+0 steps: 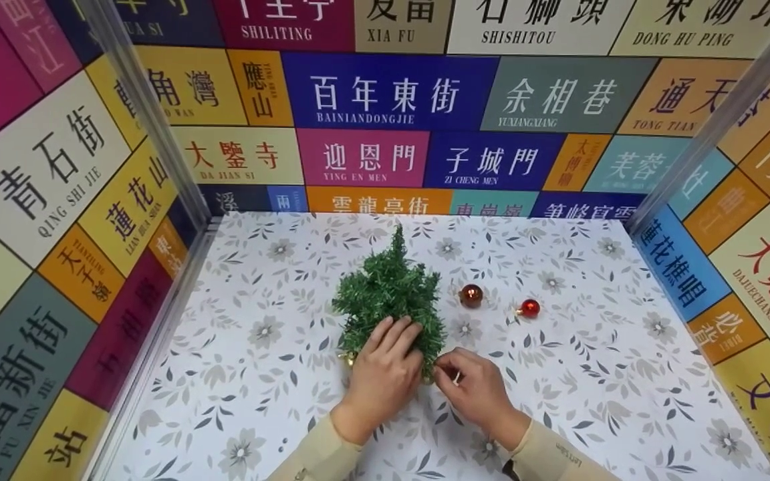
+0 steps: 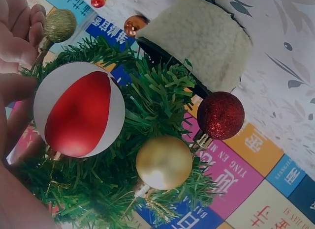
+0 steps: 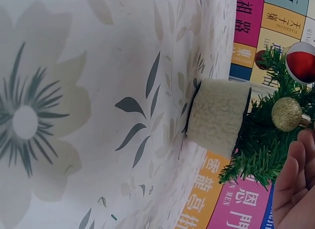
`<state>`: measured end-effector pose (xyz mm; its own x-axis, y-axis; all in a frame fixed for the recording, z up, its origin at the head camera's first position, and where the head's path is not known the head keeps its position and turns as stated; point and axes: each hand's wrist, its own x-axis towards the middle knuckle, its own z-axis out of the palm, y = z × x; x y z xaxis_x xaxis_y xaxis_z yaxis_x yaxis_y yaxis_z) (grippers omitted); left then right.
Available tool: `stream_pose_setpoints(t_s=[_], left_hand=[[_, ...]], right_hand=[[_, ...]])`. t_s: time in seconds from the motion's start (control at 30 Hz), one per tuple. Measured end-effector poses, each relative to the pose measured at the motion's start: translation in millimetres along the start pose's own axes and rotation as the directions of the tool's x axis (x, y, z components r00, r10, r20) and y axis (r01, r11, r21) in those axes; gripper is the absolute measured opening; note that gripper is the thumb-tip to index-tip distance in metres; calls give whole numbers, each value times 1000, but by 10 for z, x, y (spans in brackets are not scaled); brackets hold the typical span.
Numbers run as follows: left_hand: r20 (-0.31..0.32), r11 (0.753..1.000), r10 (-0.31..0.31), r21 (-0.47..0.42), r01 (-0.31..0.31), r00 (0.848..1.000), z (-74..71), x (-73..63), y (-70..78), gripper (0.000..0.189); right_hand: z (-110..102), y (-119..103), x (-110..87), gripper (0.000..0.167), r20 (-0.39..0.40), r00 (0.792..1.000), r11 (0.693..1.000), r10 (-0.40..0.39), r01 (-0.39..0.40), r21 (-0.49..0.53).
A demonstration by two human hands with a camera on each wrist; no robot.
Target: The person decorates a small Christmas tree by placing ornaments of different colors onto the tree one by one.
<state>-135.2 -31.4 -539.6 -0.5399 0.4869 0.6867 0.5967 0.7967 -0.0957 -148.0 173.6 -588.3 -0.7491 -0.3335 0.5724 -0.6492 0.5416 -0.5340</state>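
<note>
A small green artificial Christmas tree [image 1: 392,287] stands on the patterned table. My left hand [image 1: 388,371] grips its near branches, fingers lying over the greenery, thumb hidden in the head view. At the tree's lower right, my right hand [image 1: 478,391] pinches near the cap of a gold glitter bauble [image 2: 60,25], also in the right wrist view. Beside it on the branches hangs a red-and-white bauble [image 2: 78,111]. A smooth gold bauble [image 2: 164,162] and a dark red glitter bauble [image 2: 220,116] hang further along. The tree's base is wrapped in cream fleece [image 3: 219,116].
On the table right of the tree lie a brown shiny bauble [image 1: 471,295] and a smaller red bauble [image 1: 530,308]. Panels printed with colourful place-name signs [image 1: 385,91] enclose the back and both sides. The white tabletop [image 1: 224,387] bears grey leaves and flowers.
</note>
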Motion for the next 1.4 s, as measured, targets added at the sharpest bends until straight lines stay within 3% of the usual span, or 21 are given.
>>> stream_pose_setpoints(t_s=[0.27, 0.47, 0.63, 0.9, 1.13, 1.4], left_hand=[[-23, 998, -13, -63, 11, 1000, -34, -24, -32, 18], [-111, 996, -55, -76, 47, 992, -81, -46, -80, 46], [-165, 996, -55, -74, 43, 985, -83, -44, -95, 53], [-48, 996, -86, 18, 87, 995, -34, -67, -55, 56], [-63, 992, -91, 79, 96, 994, 10, -71, -52, 53], [-64, 992, -115, 46, 118, 991, 29, -76, -58, 45]], right_hand=[[-19, -1, -5, 18, -14, 1000, 1000, -17, 17, 14], [-50, 19, -31, 20, -12, 999, 999, -45, 45, -13], [-77, 28, -41, 18, -23, 998, 998, -58, 57, -26], [-81, 22, 24, 19, -78, 984, 986, -161, 157, -48], [-36, 16, 64, 21, -72, 973, 974, -218, 212, -80], [-14, -3, 92, 26, -98, 983, 987, -158, 157, -25]])
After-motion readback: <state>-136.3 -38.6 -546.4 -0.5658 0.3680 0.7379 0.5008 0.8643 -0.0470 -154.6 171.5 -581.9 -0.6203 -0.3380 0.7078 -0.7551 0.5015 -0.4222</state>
